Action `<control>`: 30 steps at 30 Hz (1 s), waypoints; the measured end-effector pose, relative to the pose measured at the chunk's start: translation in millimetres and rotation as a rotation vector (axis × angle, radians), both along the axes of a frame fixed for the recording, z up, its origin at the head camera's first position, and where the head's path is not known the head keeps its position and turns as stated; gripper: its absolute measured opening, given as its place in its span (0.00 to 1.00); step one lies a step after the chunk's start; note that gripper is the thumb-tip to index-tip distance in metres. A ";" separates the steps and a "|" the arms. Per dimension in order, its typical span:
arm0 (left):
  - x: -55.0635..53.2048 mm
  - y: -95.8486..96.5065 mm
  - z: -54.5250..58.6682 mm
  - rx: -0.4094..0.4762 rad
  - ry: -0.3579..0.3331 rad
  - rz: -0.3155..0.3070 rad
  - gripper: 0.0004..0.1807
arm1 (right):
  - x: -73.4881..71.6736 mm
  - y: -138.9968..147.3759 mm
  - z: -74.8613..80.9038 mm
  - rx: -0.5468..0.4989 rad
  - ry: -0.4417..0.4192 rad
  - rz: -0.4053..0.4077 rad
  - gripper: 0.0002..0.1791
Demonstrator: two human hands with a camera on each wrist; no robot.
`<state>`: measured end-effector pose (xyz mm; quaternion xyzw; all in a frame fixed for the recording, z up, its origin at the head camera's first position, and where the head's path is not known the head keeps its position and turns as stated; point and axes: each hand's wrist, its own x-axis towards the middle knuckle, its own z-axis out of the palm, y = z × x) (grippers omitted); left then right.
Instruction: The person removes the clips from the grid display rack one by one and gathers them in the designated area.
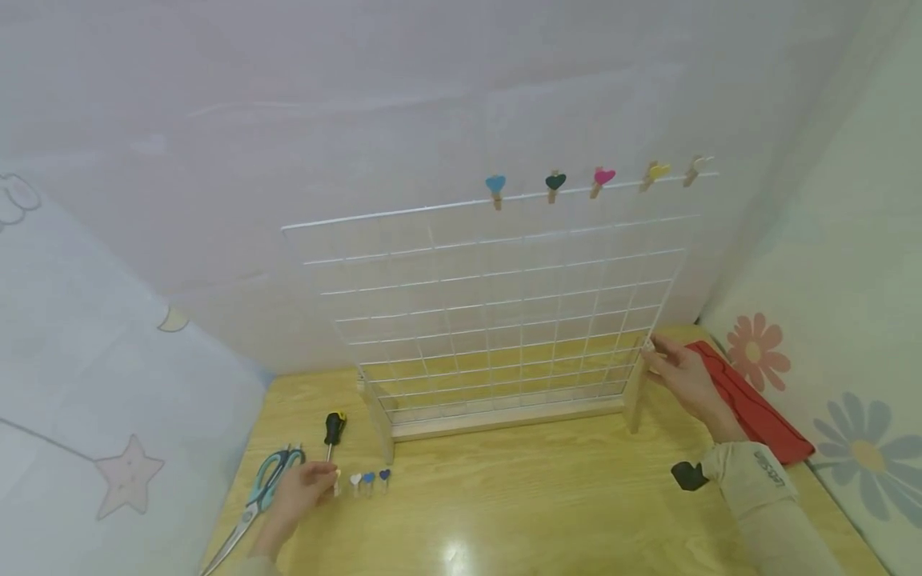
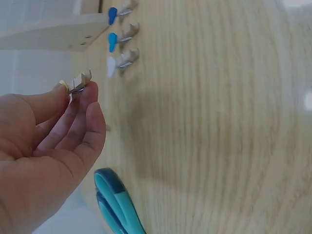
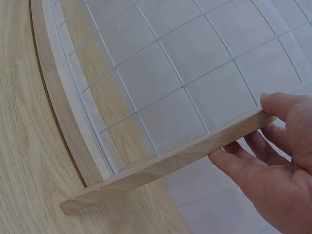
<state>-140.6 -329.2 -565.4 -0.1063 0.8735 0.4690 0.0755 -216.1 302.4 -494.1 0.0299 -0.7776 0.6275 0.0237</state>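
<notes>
Between thumb and fingertips, my left hand (image 2: 53,131) pinches a small wooden clothespin (image 2: 80,83) with a yellow heart on it. Beside that hand, three more heart clothespins (image 1: 369,478) lie in a row on the table, white, light blue and dark blue. My right hand (image 1: 680,376) grips the wooden side post (image 3: 170,165) of a stand, thumb on one face and fingers on the other. The stand holds a white wire grid (image 1: 504,304) upright. Along its top wire several heart clothespins (image 1: 555,186) are clipped, blue, dark green, pink, yellow and white, toward the right end.
Teal-handled scissors (image 1: 268,480) and a black-and-yellow screwdriver (image 1: 334,430) lie at the left of the table (image 1: 504,512). A red folded item (image 1: 756,408) lies along the right edge, and a small black piece (image 1: 689,476) near my right sleeve. Walls close in behind and at both sides.
</notes>
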 end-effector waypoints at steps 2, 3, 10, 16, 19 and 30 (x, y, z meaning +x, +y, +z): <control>1.1 -1.0 -2.8 -0.027 0.002 -0.006 0.13 | 0.7 0.2 -1.1 0.001 -0.004 -0.004 0.35; 1.0 -1.7 -4.8 -0.046 0.002 -0.010 0.13 | 1.0 0.0 -1.2 0.003 -0.005 -0.004 0.35; -2.6 -5.0 -17.8 -0.228 0.045 -0.053 0.08 | 3.1 -1.5 2.3 0.015 -0.003 0.001 0.33; -7.8 -5.0 -27.8 -0.219 0.095 -0.098 0.03 | 3.3 -2.6 3.8 0.017 -0.005 0.002 0.34; -9.5 -4.9 -30.1 -0.260 0.085 -0.105 0.01 | 3.3 -2.5 3.6 0.015 -0.003 0.003 0.34; -12.5 -7.5 -35.4 -0.365 0.116 -0.170 0.04 | 1.5 -1.4 3.2 0.009 0.003 -0.001 0.33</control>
